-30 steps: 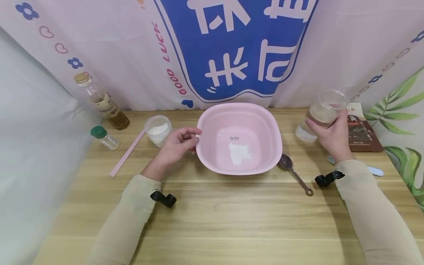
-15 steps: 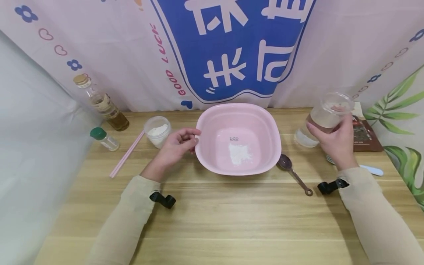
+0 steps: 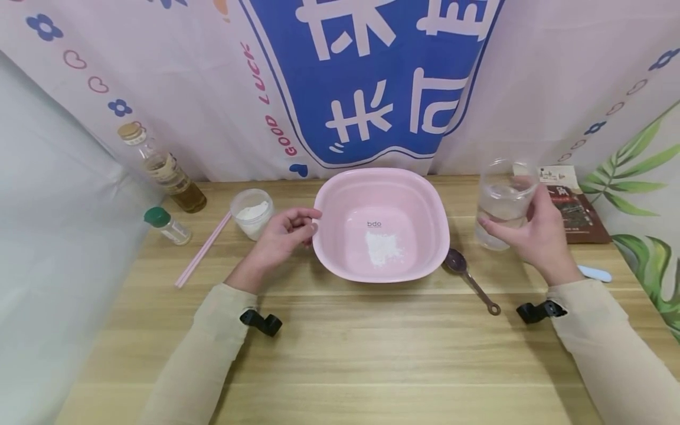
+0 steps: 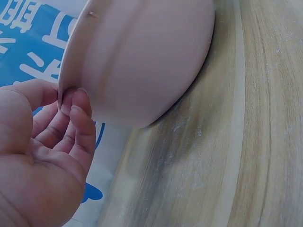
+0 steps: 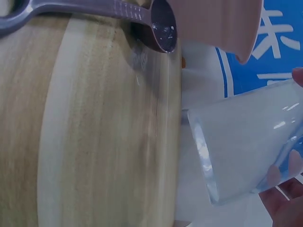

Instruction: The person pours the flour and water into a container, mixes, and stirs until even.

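Observation:
A pink basin (image 3: 379,274) holds a patch of white powder (image 3: 382,248) on its floor. My left hand (image 3: 278,236) pinches the basin's left rim between thumb and fingers; the left wrist view shows that hand (image 4: 52,137) against the basin's outer wall (image 4: 147,52). To the basin's right, my right hand (image 3: 539,236) grips a clear plastic cup (image 3: 502,203) with clear liquid in it, thumb across the front. In the right wrist view the cup (image 5: 241,142) has fingers around its far side. A brown measuring spoon (image 3: 470,280) lies between basin and cup.
On the left are a tub of white powder (image 3: 252,221), pink chopsticks (image 3: 203,251), a green-capped shaker (image 3: 169,226) and a corked bottle (image 3: 164,171). A brown packet (image 3: 579,215) and a pale blue handle (image 3: 595,273) lie right of the cup. A printed cloth (image 3: 212,88) hangs behind.
The cup in my right hand has swung from a rightward tilt to nearly upright and come a little closer to me. My left hand stays at the basin rim.

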A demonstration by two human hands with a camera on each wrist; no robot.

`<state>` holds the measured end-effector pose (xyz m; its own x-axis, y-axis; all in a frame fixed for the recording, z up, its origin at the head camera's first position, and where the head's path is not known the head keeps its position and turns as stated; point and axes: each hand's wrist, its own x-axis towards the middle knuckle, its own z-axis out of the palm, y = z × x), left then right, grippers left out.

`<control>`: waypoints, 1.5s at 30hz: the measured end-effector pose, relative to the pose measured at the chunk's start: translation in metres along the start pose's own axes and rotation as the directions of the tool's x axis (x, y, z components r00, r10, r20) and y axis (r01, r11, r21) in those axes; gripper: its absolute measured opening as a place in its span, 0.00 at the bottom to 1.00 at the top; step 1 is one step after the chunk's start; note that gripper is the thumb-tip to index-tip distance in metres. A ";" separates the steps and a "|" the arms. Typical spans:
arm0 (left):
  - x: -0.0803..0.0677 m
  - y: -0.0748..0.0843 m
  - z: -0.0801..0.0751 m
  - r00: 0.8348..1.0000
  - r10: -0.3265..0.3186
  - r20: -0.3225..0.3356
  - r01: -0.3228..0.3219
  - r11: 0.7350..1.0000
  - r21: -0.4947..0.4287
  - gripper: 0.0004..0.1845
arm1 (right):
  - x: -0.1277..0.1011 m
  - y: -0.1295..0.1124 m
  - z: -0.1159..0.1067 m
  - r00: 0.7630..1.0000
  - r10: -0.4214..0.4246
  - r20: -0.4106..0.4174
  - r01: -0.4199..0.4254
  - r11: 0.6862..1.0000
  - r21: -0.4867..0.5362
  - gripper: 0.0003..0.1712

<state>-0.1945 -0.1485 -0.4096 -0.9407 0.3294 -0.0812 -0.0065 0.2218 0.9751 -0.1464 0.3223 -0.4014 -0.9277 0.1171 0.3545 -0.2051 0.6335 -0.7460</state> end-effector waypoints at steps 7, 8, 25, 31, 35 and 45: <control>0.000 -0.001 0.000 1.000 0.003 0.003 -0.003 1.000 0.009 0.18 | -0.003 -0.006 0.002 0.988 -0.151 0.015 0.152 0.983 -0.100 0.60; 0.000 -0.001 0.000 1.000 0.003 0.003 -0.003 1.000 0.008 0.18 | -0.003 -0.007 0.002 0.984 -0.179 0.014 0.179 0.977 -0.118 0.60; 0.000 0.000 0.000 1.000 0.006 -0.009 -0.005 1.000 0.020 0.18 | 0.000 -0.019 0.004 0.929 -0.338 0.151 0.368 0.885 -0.286 0.56; -0.001 0.000 0.001 1.000 0.007 -0.011 -0.007 1.000 0.017 0.17 | -0.002 -0.024 0.004 0.922 -0.323 0.215 0.382 0.855 -0.352 0.57; -0.001 -0.001 0.001 1.000 0.016 -0.010 -0.015 1.000 0.018 0.17 | -0.002 -0.025 0.004 0.911 -0.349 0.220 0.409 0.834 -0.370 0.56; -0.001 -0.002 0.001 1.000 0.030 -0.009 -0.030 1.000 -0.003 0.17 | -0.002 -0.023 0.003 0.873 -0.420 0.246 0.487 0.770 -0.413 0.59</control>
<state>-0.1930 -0.1484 -0.4113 -0.9433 0.3280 -0.0504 0.0206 0.2094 0.9776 -0.1407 0.3051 -0.3864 -0.8009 -0.3522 0.4843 -0.4807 0.8605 -0.1690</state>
